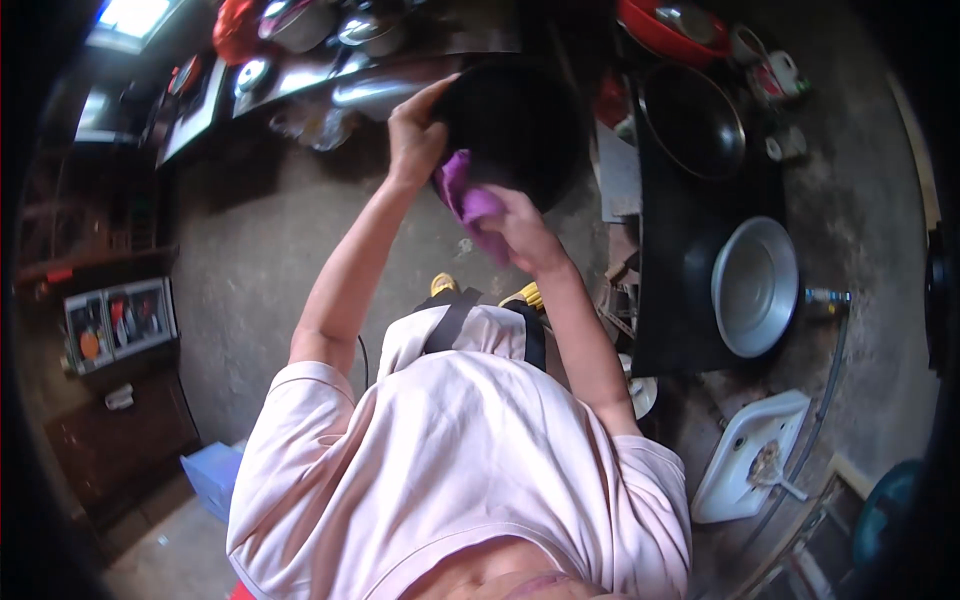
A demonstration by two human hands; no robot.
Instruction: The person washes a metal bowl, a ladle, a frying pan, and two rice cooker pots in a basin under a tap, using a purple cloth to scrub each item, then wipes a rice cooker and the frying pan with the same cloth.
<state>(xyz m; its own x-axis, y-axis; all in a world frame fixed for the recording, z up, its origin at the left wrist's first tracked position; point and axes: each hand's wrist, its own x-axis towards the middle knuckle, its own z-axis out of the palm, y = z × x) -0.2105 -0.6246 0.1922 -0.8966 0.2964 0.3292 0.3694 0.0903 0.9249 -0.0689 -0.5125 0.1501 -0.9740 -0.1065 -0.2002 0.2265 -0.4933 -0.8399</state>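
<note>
A large round black pan or similar vessel [517,131] is held up in front of me, its inside too dark to make out. Gripping its left rim is my left hand [416,139], fingers partly behind the edge. My right hand [521,229] holds a crumpled purple cloth [476,206] against or close to the vessel's lower left edge; contact cannot be told for certain. Part of the cloth hangs below the fingers.
On a dark counter at the right are a metal basin [756,286] and a round glass-like lid [694,120], with a red tub [675,37] beyond. A white sink [750,457] is lower right. Pots [300,26] stand on the far counter. A blue bin [214,476] sits lower left.
</note>
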